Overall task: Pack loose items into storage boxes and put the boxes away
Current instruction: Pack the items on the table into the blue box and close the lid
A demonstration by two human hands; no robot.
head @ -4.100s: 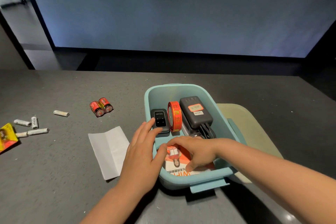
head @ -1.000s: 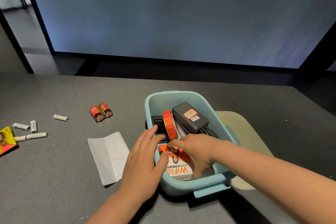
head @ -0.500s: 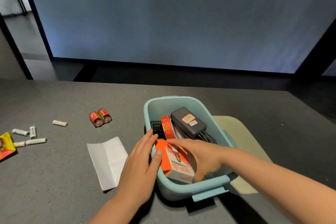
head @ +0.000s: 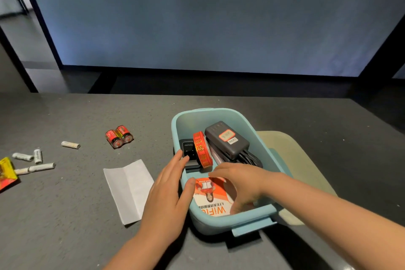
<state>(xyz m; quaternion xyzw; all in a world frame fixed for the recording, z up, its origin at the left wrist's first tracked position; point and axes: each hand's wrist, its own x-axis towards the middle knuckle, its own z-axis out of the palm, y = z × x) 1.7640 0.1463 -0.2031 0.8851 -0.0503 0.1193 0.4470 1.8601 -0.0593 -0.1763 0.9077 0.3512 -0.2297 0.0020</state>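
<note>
Since half a second ago our orange-and-white cardboard WiFi box (head: 210,198) has dropped flat at the near end of the pale blue plastic bin (head: 260,138), directly under our loosely cupped right hand (head: 238,184), long axis running away from us, while our open left hand (head: 168,195) rests on the bin's left wall.

Both hands, left hand (head: 167,193) and right hand (head: 241,182), reach into the blue box (head: 221,222) over an orange carton (head: 211,195).

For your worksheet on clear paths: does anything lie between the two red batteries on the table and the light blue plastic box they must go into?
Nothing visible does. The two red batteries lie on bare grey table left of the light blue plastic box, whose top is open.
</note>
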